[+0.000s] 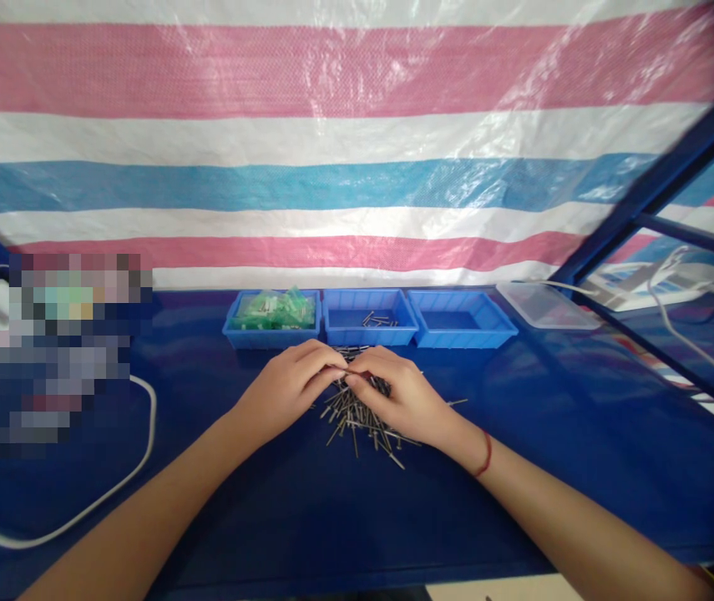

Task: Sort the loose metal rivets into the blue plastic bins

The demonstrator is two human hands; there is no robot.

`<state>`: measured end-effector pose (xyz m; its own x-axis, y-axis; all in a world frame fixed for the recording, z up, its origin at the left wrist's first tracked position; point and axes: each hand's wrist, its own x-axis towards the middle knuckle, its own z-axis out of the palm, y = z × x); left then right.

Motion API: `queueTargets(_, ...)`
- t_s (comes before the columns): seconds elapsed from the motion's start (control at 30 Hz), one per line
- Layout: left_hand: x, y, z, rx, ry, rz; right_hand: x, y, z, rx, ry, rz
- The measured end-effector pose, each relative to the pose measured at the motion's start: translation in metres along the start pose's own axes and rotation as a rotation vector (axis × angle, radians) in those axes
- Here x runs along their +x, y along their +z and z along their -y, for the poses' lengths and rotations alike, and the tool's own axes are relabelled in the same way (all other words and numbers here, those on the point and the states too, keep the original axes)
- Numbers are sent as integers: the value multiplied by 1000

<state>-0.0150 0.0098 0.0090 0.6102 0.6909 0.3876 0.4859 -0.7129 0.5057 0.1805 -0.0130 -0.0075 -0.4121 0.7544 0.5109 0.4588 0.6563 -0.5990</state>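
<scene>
My left hand [297, 380] and my right hand [403, 392] meet fingertip to fingertip over a pile of long thin metal fasteners [362, 417]. Between the pinched fingers of both hands runs one thin metal fastener [346, 371], largely covered by the fingertips. Screws, nails or rivets are all possible; the exact kind is too small to tell. The loose ones lie in a tangle on the blue tabletop [331, 517], some partly hidden under my hands.
Behind the hands stand three blue bins: a left bin [269, 338] with green plastic bags [275, 309], a middle bin [369, 335] with several fasteners, and a right bin [466, 335]. A clear plastic lid [548, 306] lies farther right. A white cable [153, 417] loops at left.
</scene>
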Motion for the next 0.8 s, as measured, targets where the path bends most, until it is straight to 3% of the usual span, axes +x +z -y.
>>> queueTargets(0.13,-1,10,-2,-317,-192,-123,-1,2,-2,78,49,-40)
queueTargets(0.27,-1,17,-4,-490,-281,-185,-1,2,-1,95,50,-56)
queueTargets(0.8,-1,13,-3,-540,-232,-192,-3,3,-3,133,71,-204)
